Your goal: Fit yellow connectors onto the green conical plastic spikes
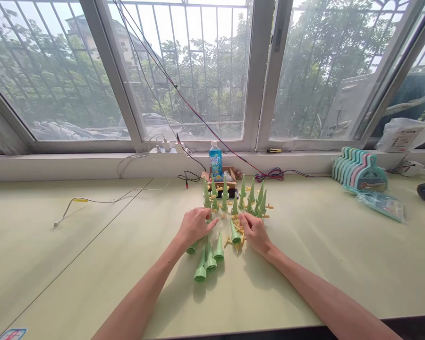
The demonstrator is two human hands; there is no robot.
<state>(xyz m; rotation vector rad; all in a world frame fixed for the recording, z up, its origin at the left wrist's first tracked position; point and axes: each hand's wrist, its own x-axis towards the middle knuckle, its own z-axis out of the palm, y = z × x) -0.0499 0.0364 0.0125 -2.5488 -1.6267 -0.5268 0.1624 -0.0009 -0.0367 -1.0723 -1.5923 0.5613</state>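
My left hand (197, 224) hovers beside the left group of upright green plastic spikes (225, 194). Its fingers curl downward while the thumb stands apart; a bit of green shows between them, and I see no firm grip. My right hand (255, 231) is closed in a pinch over a pile of small yellow valve pieces (238, 226); whatever sits between its fingertips is hidden. A loose green spike (235, 234) lies on the pile by that hand. Several more green cones (210, 260) lie nearer me, hollow ends toward me, one partly under my left hand.
Behind the spikes stand a blue bottle (216, 161) and a small cardboard box (230, 175). A dark phone-like object (230, 193) lies before them. Coiled cables (270, 175) and a power strip (167, 149) are by the window. Pastel hanger-like plastic pieces (361, 171) stand at right.
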